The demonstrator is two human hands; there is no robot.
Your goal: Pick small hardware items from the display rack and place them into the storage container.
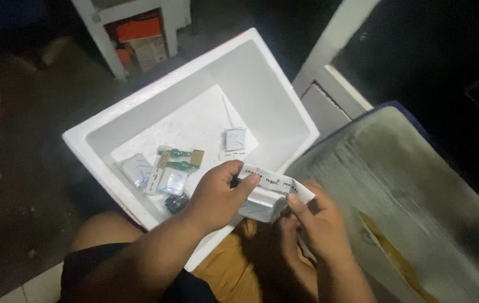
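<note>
Both hands meet over the near rim of a white foam box (110, 120) that rests on the person's lap. Left hand (214, 196) pinches one end of a narrow white paper strip (276, 182), thumb on top and fingers curled under, while right hand (312, 216) grips the other end of that strip between thumb and forefinger. Beneath the strip, and partly hidden by both hands, sits a small white packet (259, 205); the hands seem to hold it too, though which fingers bear it cannot be told. The strip carries handwriting and arches slightly between the two grips.

Judged by its curl, the strip is thin, light and limp, easy to crease or tear, so a hold at its two ends with light pressure suits it. The packet looks light as well, with flat faces that would take a pinch across its edges.

Inside the box, on its floor, lie several small things: a flat pale packet (137, 168) towards the left wall, another small square packet (235, 138) towards the far right corner, two green plastic pieces (180, 160) near the middle, and a dark little object (175, 203) by the near wall. Right of the box lies a worn grey cushion (407, 185). Beyond the box's far corner stands a white shelf (105, 39) with orange boxes (138, 29) in it.
</note>
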